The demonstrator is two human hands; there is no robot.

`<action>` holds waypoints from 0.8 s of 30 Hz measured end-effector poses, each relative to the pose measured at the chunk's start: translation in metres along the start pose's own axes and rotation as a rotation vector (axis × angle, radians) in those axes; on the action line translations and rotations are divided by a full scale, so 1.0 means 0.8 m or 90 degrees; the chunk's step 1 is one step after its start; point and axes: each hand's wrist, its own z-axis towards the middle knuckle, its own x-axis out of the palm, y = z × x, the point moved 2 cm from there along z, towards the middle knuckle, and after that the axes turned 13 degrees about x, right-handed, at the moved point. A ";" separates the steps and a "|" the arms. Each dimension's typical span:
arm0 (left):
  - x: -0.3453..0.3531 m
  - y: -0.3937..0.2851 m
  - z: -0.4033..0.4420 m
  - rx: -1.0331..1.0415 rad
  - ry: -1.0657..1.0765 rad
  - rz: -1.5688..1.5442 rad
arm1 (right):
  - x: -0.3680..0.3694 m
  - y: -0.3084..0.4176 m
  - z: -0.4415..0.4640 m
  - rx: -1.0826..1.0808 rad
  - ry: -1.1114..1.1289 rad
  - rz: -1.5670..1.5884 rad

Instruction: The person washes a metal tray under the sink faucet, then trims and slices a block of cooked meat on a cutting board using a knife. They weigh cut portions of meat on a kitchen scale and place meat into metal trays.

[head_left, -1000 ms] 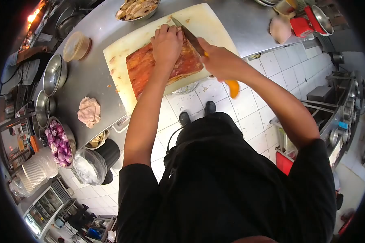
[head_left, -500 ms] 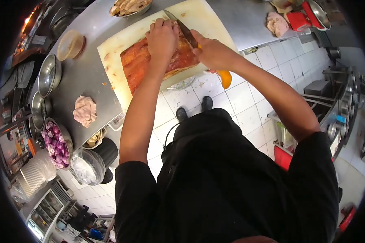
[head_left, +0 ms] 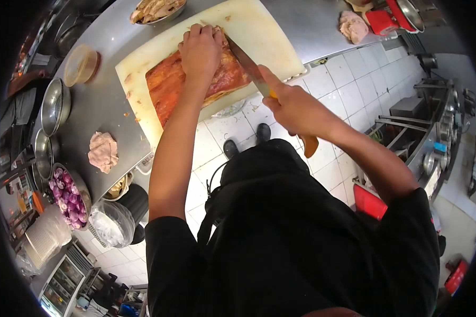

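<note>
A large slab of reddish-brown meat point(head_left: 166, 84) lies on a white cutting board point(head_left: 256, 31) in the head view. My left hand point(head_left: 202, 53) presses down on it with curled fingers, gripping near its far edge. In my right hand point(head_left: 301, 108) is a knife point(head_left: 246, 61), closed round its yellow-orange handle. The blade runs along the right end of the meat, its tip by my left fingertips and its heel out past the near edge of the board. How deep the blade sits in the meat is hard to tell.
On the steel counter point(head_left: 84, 113) are a bowl of sliced meat point(head_left: 156, 10), a plastic tub point(head_left: 81, 64), metal bowls point(head_left: 55, 105), a pale piece of meat point(head_left: 103, 151) and a bowl of purple onions point(head_left: 69, 198). Another pale piece point(head_left: 353, 26) lies near a red scale point(head_left: 382, 22).
My right hand has drawn the knife back toward me and to the right, so more blade shows beyond the board. My left hand stays on the meat. The whole view has shifted slightly.
</note>
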 end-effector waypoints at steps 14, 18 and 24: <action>0.002 0.006 0.005 -0.017 0.020 -0.026 | 0.077 -0.014 0.044 -0.061 -0.132 0.035; 0.004 0.009 0.003 0.008 0.035 -0.032 | 0.077 -0.022 0.048 -0.101 -0.170 0.052; 0.005 0.011 0.012 -0.004 0.031 -0.043 | 0.080 -0.014 0.043 -0.040 -0.096 0.028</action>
